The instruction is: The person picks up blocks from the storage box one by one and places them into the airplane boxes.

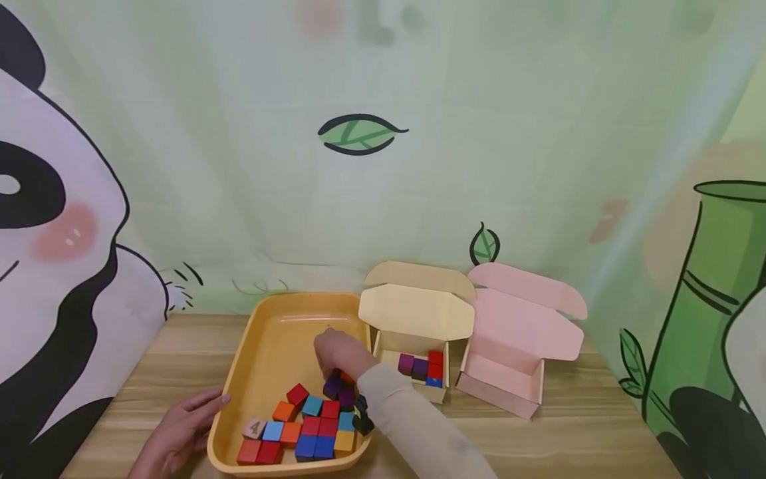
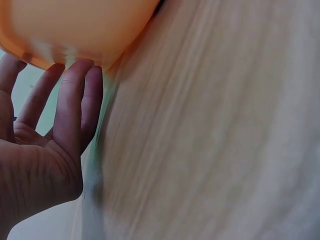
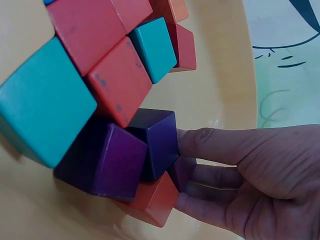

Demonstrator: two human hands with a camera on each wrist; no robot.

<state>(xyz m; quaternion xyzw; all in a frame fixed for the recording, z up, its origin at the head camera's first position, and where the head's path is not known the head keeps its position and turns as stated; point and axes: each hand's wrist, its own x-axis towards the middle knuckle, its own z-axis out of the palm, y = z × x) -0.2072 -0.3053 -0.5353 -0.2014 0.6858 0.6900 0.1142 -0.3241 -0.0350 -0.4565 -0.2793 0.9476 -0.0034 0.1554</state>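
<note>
My left hand is beside the left wall of the yellow tray. In the left wrist view its fairly straight fingers touch the tray's rim from outside. My right hand reaches down inside the tray at its right side. Seen from the right wrist, the thumb lies against a dark purple block, and a smaller-looking purple block is pinched between thumb and fingers, partly hidden. Touching these are another purple block and an orange block; the fingertips are hidden behind them.
Several red, blue, orange and teal blocks and a wooden block marked 4 fill the tray's near end. To the right stand an opened cream box with several blocks inside and an opened pink box. A printed curtain hangs behind the wooden table.
</note>
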